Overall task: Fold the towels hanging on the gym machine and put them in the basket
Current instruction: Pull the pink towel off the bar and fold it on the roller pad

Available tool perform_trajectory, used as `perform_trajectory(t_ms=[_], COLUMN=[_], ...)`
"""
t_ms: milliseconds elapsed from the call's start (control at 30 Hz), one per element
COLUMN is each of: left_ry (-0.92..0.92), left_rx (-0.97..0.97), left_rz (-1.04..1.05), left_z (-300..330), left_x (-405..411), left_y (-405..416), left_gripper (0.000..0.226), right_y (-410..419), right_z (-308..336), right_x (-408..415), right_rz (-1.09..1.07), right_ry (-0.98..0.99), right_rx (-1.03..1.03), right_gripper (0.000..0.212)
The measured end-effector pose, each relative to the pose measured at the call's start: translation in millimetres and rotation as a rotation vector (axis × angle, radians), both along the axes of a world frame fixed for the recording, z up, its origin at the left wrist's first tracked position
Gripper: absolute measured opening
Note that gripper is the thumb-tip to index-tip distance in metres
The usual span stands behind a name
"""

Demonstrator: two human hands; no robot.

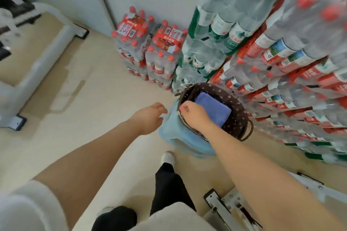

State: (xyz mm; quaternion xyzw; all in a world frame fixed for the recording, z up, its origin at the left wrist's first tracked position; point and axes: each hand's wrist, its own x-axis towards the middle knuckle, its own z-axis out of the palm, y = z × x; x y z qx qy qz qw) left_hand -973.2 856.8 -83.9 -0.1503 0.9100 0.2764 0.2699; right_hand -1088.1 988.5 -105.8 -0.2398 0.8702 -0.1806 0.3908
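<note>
A folded purple towel [214,109] lies flat inside the basket [237,116], a dark oval one with a flowered brown lining and small loop handles, which sits on a pale blue stool [180,137] on the floor, just beside the tall stack of bottled water packs [281,57] on the right. The right hand [194,116] reaches over the near-left rim of the basket with its fingers curled downward at the towel's near edge; whether they pinch the cloth or only press it down cannot be told, because the back of the hand hides the fingertips. The left hand [150,118] hovers just left of the stool with fingers loosely curled and nothing in it, close to the stool's edge but apparently not touching it. The towel looks soft, light and limp, so it should keep its fold only if it is carried flat or pinched through all its layers at a folded edge; lifted by one corner it would likely fall open. It is neither fragile nor slippery, and a gentle pat should settle it. A smaller stack of water packs [148,46] stands farther back against the wall, and parts of a pale metal gym machine frame [225,208] show at near right.
</note>
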Motion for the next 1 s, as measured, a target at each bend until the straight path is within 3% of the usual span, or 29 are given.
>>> perform_trajectory(t_ms=[200, 600, 767, 1000], left_ry=[0.115, 0.153, 0.246, 0.259], left_rx=[-0.064, -0.143, -0.105, -0.152], left_rz=[0.324, 1.061, 1.328, 1.436], left_z=[68, 122, 124, 120], left_x=[163, 613, 724, 862], left_y=[-61, -112, -132, -230], left_gripper=[0.037, 0.035, 0.034, 0.034], right_y=[-98, -250, -299, -427], right_z=[60, 120, 122, 113], right_x=[148, 560, 665, 787], right_rz=[0.312, 0.862, 1.022, 1.112], right_ry=[-0.047, -0.229, -0.181, -0.130], right_rx=[-0.075, -0.173, -0.162, -0.168], right_gripper=[0.026, 0.015, 0.023, 0.013])
